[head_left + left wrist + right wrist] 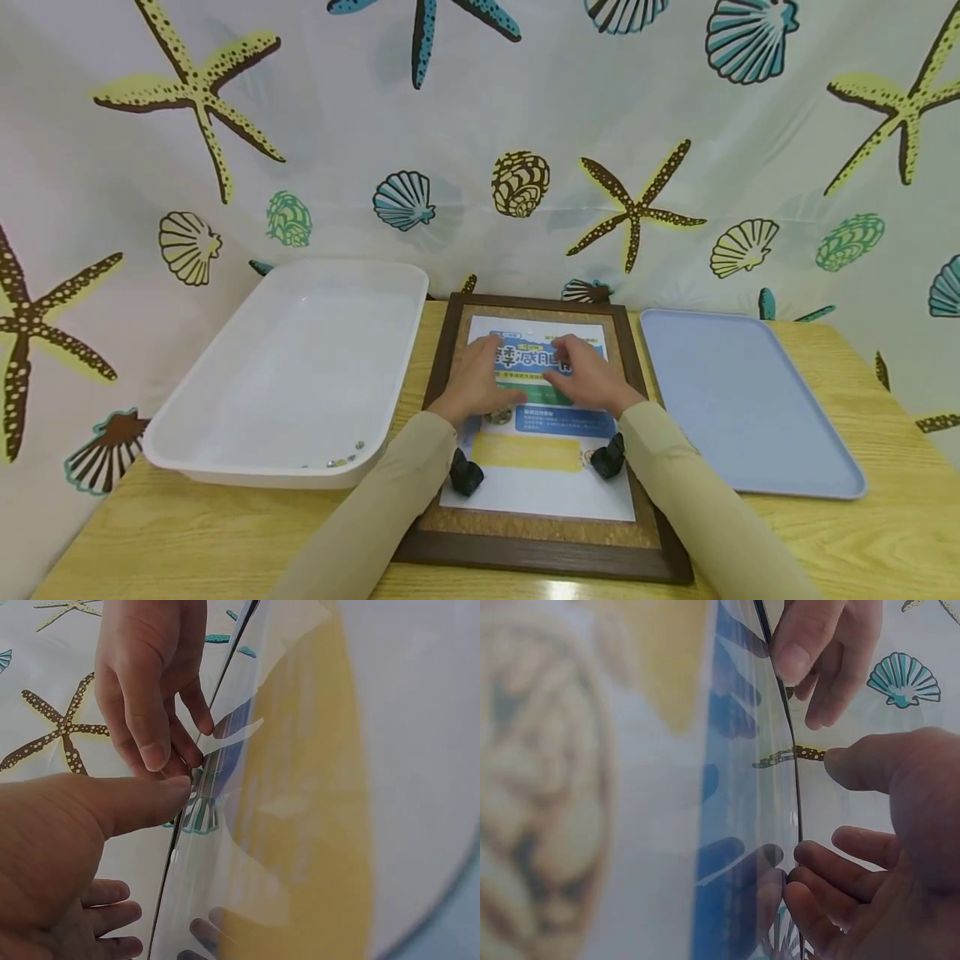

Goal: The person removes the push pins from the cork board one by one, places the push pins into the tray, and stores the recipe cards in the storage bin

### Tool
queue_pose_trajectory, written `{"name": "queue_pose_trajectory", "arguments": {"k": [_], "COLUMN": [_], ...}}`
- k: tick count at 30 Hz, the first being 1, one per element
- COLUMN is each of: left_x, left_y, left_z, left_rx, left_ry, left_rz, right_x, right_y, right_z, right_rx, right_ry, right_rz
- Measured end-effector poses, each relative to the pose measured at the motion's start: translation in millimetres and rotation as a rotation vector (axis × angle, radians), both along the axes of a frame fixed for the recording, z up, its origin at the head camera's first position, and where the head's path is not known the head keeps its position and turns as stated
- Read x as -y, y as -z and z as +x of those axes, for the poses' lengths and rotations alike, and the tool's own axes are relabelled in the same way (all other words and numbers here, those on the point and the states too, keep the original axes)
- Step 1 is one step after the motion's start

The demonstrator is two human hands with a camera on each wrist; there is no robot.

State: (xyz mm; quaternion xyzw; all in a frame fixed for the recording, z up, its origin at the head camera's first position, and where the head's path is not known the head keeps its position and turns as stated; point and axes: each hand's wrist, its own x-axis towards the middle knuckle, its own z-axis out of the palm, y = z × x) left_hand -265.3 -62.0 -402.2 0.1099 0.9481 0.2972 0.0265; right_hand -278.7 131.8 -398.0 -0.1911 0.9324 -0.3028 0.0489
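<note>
Left hand (472, 382) and right hand (588, 377) over a printed sheet (536, 419), centre of the frame.
Both hands have fingers loosely bent and thumbs standing apart; whether any fingertip touches the sheet I cannot tell. The sheet lies on a brown-framed cork board (536, 552) on the wooden tabletop (217, 533), with a white tub (296, 358) at centre left and a pale blue tray (750, 400) at the right of the frame.

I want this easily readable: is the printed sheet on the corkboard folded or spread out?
Spread out: in the head view, the printed sheet lies open on the framed corkboard, all four corners showing.
</note>
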Motion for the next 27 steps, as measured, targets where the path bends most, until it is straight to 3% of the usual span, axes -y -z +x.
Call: {"name": "queue_pose_trajectory", "arguments": {"k": [10, 17, 27], "left_x": [-10.2, -13.9, -16.5], "left_y": [4.9, 3.9, 9.5], "left_z": [-10.4, -14.7, -22.8], "left_rx": [-0.019, -0.002, 0.004], "left_ry": [-0.01, -0.021, -0.017], "left_rz": [-0.066, -0.112, -0.139], "right_x": [6, 13, 22], "right_y": [4.3, 7.1, 7.0], "right_z": [-16.8, -29.2, -49.8], "right_rx": [-0.014, -0.005, 0.07], "right_ry": [0.0, 0.048, 0.087], "right_rz": [0.085, 0.121, 0.161]}}
